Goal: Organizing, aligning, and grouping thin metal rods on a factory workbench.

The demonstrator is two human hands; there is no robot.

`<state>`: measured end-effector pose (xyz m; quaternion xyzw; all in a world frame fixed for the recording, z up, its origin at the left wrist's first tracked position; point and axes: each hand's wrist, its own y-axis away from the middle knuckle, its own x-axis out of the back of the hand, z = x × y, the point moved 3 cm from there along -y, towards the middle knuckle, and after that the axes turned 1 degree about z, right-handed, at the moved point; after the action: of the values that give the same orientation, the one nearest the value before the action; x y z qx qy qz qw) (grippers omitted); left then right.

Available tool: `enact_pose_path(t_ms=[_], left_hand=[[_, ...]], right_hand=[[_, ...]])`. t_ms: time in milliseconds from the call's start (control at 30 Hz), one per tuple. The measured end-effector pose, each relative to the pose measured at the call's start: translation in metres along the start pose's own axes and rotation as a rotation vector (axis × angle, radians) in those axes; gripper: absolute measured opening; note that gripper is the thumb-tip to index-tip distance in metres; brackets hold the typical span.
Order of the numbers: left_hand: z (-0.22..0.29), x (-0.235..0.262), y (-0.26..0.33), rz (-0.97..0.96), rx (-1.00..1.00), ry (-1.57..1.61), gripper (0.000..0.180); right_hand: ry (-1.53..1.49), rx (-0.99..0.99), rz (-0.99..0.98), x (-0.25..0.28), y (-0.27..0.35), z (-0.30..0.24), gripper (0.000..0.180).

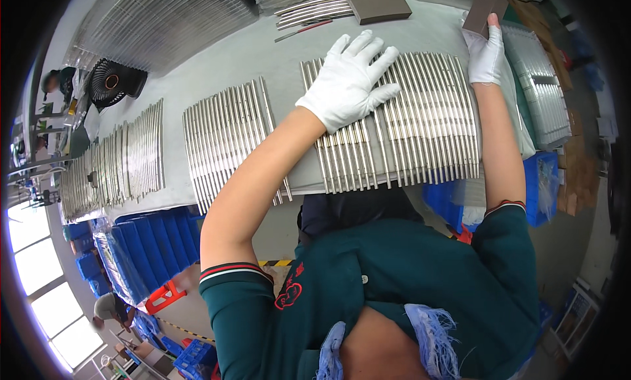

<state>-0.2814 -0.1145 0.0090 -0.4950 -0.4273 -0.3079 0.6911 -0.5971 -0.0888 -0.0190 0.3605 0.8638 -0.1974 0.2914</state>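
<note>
My left hand (pixel 350 81), in a white glove, lies palm down with fingers spread over the far part of a row of shiny metal rods (pixel 434 117). It holds nothing that I can see; the rods under the palm are hidden. At the far right, my right hand (pixel 485 57), also gloved, grips a grey-brown rectangular block (pixel 485 13), its thumb on the near face. That block is raised beside the far right corner of the rods. A second row of rods (pixel 227 140) lies to the left, with one rod set slightly apart at its right side.
Farther left lies another row of rods (pixel 125 160). A black fan (pixel 112 82) stands behind it. Along the back are stacked clear trays (pixel 164 22), a thin red tool (pixel 303 30) and a flat grey-brown box (pixel 378 4). Blue crates (pixel 154 248) stand below the table's near edge.
</note>
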Motion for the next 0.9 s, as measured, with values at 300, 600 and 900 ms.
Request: enact_pose_path(t_ms=[300, 600, 900], left_hand=[[-0.033, 0.037, 0.055, -0.094, 0.040, -0.175, 0.067], [0.006, 0.000, -0.002, -0.007, -0.017, -0.044, 0.067], [0.007, -0.001, -0.005, 0.040, -0.044, 0.005, 0.067]], right_hand=[[0.058, -0.020, -0.010, -0.006, 0.003, 0.000, 0.055], [0.055, -0.001, -0.015, -0.007, 0.006, 0.003, 0.055], [0.012, 0.006, -0.001, -0.006, 0.005, -0.001, 0.052]])
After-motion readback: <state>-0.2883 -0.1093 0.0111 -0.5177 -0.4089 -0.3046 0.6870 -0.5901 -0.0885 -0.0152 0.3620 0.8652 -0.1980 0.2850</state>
